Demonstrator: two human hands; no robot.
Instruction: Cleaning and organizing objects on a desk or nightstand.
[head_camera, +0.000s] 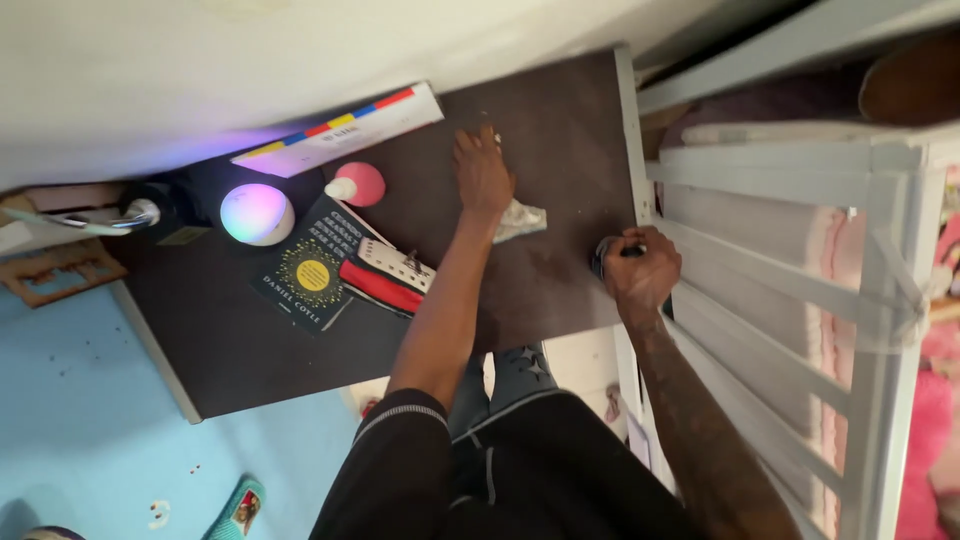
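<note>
Worktop (560, 290), wiping under way: my left hand (482, 170) flat on a crumpled cloth (520, 220) near the far edge, right-hand grip (640, 270) closed around a dark can (603, 258) at the right edge.

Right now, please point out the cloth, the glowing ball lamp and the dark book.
cloth (521, 219), head view, crumpled middle
ball lamp (257, 213), head view, lit dome
book (308, 272), head view, yellow circle on cover
</note>
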